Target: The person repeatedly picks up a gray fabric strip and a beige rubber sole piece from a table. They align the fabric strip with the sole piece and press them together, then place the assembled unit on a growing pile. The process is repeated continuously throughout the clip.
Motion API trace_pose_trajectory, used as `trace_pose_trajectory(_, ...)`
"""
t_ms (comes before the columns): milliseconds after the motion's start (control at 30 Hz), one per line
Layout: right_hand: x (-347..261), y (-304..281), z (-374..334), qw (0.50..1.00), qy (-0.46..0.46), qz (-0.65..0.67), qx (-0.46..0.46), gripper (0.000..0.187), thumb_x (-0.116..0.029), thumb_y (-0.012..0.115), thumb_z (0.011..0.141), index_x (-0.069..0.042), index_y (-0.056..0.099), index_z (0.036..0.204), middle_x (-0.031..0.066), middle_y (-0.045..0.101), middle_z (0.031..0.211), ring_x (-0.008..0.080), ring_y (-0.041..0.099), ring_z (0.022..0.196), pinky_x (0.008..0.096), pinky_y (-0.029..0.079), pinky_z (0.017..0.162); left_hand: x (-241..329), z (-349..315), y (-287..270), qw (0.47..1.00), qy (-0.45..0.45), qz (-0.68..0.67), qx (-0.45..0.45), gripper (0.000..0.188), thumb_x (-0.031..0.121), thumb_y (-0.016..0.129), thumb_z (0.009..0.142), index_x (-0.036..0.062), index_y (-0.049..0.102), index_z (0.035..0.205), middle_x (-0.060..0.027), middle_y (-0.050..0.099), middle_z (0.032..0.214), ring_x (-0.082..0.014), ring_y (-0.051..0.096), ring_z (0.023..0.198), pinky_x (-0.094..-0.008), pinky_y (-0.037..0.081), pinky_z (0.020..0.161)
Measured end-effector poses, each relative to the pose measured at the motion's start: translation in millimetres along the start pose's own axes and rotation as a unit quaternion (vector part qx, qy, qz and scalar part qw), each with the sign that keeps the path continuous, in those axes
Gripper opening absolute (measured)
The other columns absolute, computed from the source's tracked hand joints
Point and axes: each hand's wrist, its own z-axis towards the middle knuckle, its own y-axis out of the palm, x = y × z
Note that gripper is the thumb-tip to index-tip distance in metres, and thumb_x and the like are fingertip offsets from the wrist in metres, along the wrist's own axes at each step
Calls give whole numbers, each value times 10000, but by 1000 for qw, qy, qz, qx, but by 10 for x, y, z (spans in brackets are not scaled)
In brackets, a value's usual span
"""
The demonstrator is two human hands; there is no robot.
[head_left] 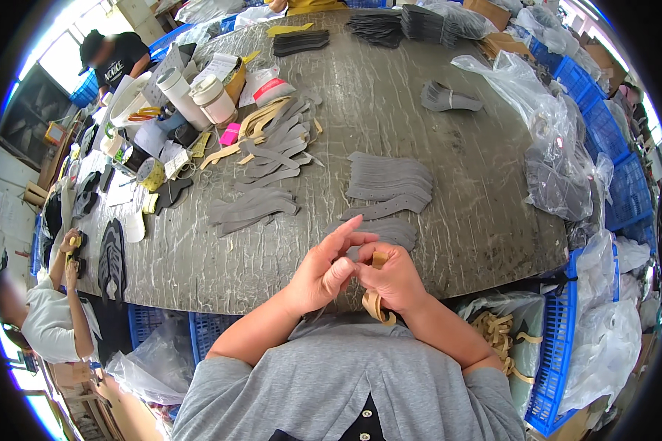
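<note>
Hands: our left hand [324, 268] and right hand [393, 278] meet at the near edge, both pinching one tan strip [376, 298] that loops below them.
Just beyond: a fanned grey stack [390, 184] lies on the surface [478, 213].
Left of it: loose grey and tan pieces [272, 147], which we judge still unsorted.
Far edge: dark bundles [301, 42].
Progress: we judge several stacks finished and much left.
Right, below: a blue crate [559, 345] holds more tan strips.

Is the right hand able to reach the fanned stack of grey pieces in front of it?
Probably yes: the fanned stack of grey pieces lies just beyond the right hand with bare table between, but its grip is occupied by a tan strip.
</note>
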Motion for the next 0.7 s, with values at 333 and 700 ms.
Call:
trace_pose_trajectory(333,-133,-137,-29,996,4,92,-3,75,-31,481,929,-74,542,921,-28,467,751,40,365,579,184,294,504,281,174,-81,952,100,290,1,348,120,666,873,27,615,1204,-115,615,1149,-178,614,748,-293,509,652)
trace_pose_trajectory(700,-485,-1592,-1103,979,-158,81,101,115,-108,544,819,-127,432,799,16,473,674,93,450,562,240,294,420,21,21,-521,955,-70,237,163,67,-30,678,817,12,626,811,-8,602,716,-66,543,658,-228,419,579)
